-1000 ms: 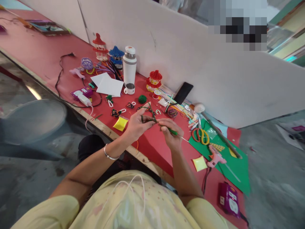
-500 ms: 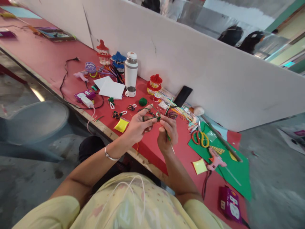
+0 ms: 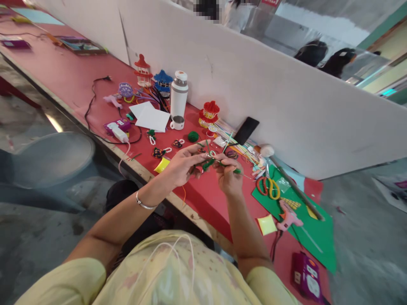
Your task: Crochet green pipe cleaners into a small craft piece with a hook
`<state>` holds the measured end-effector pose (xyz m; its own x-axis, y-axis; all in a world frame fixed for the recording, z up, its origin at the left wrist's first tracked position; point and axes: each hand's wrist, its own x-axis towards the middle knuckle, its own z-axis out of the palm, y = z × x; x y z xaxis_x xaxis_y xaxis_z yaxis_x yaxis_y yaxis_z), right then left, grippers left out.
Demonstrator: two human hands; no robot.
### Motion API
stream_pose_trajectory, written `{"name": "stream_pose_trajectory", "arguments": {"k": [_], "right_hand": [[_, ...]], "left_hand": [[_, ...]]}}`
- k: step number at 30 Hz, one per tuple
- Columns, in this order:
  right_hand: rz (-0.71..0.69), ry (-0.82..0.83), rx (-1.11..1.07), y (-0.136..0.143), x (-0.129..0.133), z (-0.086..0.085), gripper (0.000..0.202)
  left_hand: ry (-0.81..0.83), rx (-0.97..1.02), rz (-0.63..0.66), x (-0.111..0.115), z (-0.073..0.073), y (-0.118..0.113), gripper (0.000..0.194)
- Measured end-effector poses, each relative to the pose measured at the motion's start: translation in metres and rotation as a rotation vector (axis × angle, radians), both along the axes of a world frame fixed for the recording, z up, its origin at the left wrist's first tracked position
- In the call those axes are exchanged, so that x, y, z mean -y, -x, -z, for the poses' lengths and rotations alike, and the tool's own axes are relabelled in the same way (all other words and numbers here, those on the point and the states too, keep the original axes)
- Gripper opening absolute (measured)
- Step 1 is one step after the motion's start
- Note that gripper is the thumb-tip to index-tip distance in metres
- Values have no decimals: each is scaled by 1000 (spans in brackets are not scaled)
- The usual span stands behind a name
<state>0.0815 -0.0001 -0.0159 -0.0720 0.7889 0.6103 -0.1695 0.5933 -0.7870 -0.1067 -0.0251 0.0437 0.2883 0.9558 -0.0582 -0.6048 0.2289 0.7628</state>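
Over the red table, my left hand (image 3: 187, 164) pinches a small piece of green yarn work (image 3: 207, 164), with a strand running over its raised index finger. My right hand (image 3: 229, 173) is closed round a thin crochet hook with a green grip (image 3: 237, 170); its metal shaft lies nearly level, and its tip is at the yarn by my left fingertips. Behind my hands sits a ball of green yarn (image 3: 193, 136). Small dark and green yarn pieces with white bead loops (image 3: 151, 137) lie to the left of it.
A white bottle (image 3: 179, 95) stands near the white partition (image 3: 286, 106), beside red and blue pagoda-like models. A black phone (image 3: 246, 130) leans there. Scissors (image 3: 269, 187), a pink glue gun (image 3: 289, 216) and green sheet lie right. Purple power strips (image 3: 308, 275) and cables sit at both sides.
My right hand has turned and shifted slightly right, bringing the hook from steeply slanted to nearly level. The green yarn work shows more between my hands. The view has shifted a little.
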Motion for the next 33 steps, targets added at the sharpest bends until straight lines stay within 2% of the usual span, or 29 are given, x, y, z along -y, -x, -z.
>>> {"name": "stream_pose_trajectory", "arguments": {"k": [6, 10, 13, 17, 22, 27, 33], "right_hand": [[73, -45, 127, -9, 0, 4, 42], [36, -96, 151, -14, 1, 1, 33], [22, -86, 202, -17, 0, -1, 37], [-90, -62, 251, -28, -6, -6, 40], [-229, -28, 206, -39, -16, -10, 36], [-288, 5, 237, -44, -23, -15, 44], [-414, 147, 287, -55, -25, -33, 45]], "left_hand": [[-40, -49, 49, 0, 0, 4, 72], [-90, -92, 3, -2, 9, 6, 77], [-101, -116, -4, -2, 13, 5, 82], [-110, -155, 34, 0, 13, 6, 88], [-147, -225, 123, 1, 8, 9, 101], [-168, -279, 99, -1, 9, 12, 88], [-206, -375, 40, -2, 4, 10, 78]]}}
